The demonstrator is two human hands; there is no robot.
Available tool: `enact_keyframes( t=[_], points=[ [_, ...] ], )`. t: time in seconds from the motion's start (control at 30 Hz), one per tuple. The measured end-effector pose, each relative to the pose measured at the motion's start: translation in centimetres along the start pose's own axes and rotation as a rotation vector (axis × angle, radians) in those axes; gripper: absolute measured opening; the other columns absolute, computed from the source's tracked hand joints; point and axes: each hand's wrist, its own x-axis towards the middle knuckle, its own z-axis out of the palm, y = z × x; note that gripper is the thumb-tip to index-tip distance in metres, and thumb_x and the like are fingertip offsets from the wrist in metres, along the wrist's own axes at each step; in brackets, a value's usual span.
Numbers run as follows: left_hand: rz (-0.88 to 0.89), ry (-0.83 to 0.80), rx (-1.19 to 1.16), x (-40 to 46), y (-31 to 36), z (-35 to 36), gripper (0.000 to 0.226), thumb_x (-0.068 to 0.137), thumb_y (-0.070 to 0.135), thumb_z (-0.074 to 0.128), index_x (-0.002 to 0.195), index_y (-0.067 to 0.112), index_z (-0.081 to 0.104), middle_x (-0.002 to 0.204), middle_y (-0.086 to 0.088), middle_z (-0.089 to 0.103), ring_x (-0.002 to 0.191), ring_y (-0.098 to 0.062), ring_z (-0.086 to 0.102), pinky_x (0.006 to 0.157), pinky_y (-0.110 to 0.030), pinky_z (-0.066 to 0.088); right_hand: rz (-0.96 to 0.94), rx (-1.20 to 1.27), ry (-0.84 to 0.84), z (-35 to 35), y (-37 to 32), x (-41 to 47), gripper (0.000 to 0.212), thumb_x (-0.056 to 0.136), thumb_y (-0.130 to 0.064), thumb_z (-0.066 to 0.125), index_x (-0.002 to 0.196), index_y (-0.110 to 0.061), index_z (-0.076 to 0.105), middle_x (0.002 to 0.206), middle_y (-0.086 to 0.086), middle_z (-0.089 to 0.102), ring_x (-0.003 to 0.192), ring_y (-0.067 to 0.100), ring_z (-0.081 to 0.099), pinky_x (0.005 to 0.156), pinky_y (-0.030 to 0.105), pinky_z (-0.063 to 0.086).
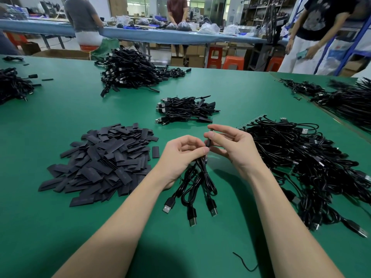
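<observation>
My left hand (180,157) pinches a small bunch of black USB cables (197,185) near their upper ends, above the green table (60,227). Their three USB plugs hang down towards me and lie on the table. My right hand (230,147) pinches a short black piece (208,142), likely a cable end or sleeve, just above the left thumb. A heap of flat black sleeve pieces (104,161) lies to the left of my hands. A big tangle of loose black cables (305,163) lies to the right.
A small stack of sleeved cables (186,109) lies beyond my hands, with a larger pile (130,71) further back. More cable piles sit at the far left (14,85) and far right (345,99). A person (321,33) stands at the right; two others work at a blue bench behind.
</observation>
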Motion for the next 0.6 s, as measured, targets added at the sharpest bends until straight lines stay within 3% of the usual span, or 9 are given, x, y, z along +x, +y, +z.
enact_keyframes(
  t=[0.23,0.33,0.47,0.6],
  points=[
    [0.014,0.008,0.021,0.1,-0.3,-0.1,0.012,0.082,0.006,0.079,0.085,0.015,0.072,0.081,-0.002,0.073,0.077,-0.012,0.067,0.074,-0.019,0.052,0.028,0.038,-0.026,-0.2,0.1,-0.1,0.023,0.084,-0.008,0.079,0.106,-0.012,0.077,0.096,0.020,0.076,0.084,0.024,0.073,0.078,0.030,0.060],
    [-0.021,0.046,-0.016,0.3,-0.3,-0.2,0.012,0.083,0.008,0.078,0.084,0.018,0.072,0.081,-0.004,0.074,0.076,-0.014,0.068,0.071,-0.023,0.051,0.054,0.006,-0.046,-0.2,-0.2,0.0,0.031,0.086,-0.016,0.078,0.117,-0.018,0.073,0.101,0.015,0.077,0.090,0.026,0.075,0.078,0.030,0.060],
    [-0.060,0.153,-0.181,0.7,0.0,-0.2,0.011,0.085,0.002,0.074,0.088,0.010,0.067,0.080,-0.006,0.072,0.076,-0.017,0.066,0.077,-0.029,0.052,0.188,-0.248,-0.087,-0.5,-1.3,-0.1,0.043,0.086,-0.028,0.079,0.125,-0.021,0.062,0.096,0.004,0.079,0.075,0.014,0.072,0.066,0.024,0.058],
    [-0.068,0.207,-0.238,0.6,0.1,-0.1,0.011,0.086,0.001,0.072,0.089,0.009,0.065,0.083,-0.011,0.067,0.083,-0.025,0.061,0.084,-0.037,0.049,0.288,-0.551,-0.233,0.1,-1.3,-0.5,0.030,0.080,-0.031,0.085,0.102,-0.014,0.073,0.075,-0.005,0.074,0.062,0.007,0.062,0.051,0.015,0.045]
  ],
)
